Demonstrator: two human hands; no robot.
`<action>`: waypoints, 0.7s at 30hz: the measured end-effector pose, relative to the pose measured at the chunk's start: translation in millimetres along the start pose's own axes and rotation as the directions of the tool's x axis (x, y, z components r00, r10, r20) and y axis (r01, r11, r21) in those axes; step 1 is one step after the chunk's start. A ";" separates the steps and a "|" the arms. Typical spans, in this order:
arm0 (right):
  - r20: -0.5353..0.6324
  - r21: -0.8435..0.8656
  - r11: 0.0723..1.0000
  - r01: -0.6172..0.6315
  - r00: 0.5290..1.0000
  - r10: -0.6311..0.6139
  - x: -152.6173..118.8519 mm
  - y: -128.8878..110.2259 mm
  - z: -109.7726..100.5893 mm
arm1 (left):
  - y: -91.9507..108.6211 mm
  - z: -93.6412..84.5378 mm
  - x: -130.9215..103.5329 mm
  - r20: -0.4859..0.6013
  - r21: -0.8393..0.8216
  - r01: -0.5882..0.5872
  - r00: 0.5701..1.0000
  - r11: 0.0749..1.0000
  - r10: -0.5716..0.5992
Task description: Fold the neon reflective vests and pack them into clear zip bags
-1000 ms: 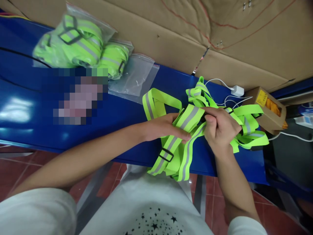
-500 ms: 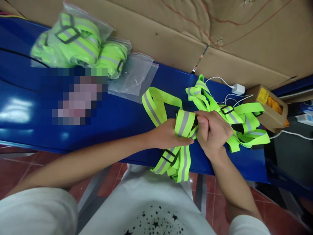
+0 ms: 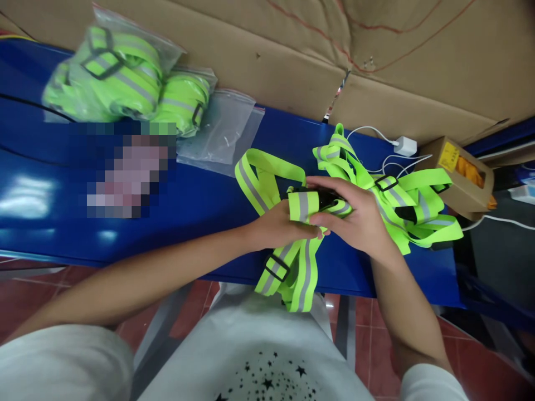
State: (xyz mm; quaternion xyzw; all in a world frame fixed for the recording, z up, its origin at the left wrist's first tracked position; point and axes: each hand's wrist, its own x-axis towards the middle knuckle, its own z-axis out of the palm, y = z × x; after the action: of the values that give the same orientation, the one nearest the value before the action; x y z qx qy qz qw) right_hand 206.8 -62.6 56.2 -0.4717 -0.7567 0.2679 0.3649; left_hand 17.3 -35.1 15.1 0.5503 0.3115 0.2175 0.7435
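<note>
My left hand grips a folded neon yellow-green reflective strap with a grey stripe. From the right, my right hand curls around the same bundle, thumb near the left fingers; a dark piece shows between thumb and fingers. One loop of the strap spreads on the table to the upper left. Its lower length, with a black slide buckle, hangs over the table's front edge. Beside my right hand lies another heap of reflective straps with black buckles.
Clear bags packed with reflective straps stand at the back left, beside flat clear zip bags. A white charger with cable and a cardboard box are at the right. Cardboard lines the back of the blue table.
My right hand has opened from a fist to a looser curl over the bundle, its thumb now reaching left. A dark piece has come into sight there. The view has shifted slightly.
</note>
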 end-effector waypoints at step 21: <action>-0.115 -0.121 0.992 0.026 0.993 -0.040 9.6 -22.9 -17.2 | 22.1 -5.7 -4.0 0.025 0.144 -0.229 0.973 0.963 0.227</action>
State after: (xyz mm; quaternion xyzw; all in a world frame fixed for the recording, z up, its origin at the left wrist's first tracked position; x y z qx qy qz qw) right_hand 206.0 -62.2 86.4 -0.4948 -0.7565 0.1878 0.3842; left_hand 10.8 -27.3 35.9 0.6363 0.2581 0.2760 0.6726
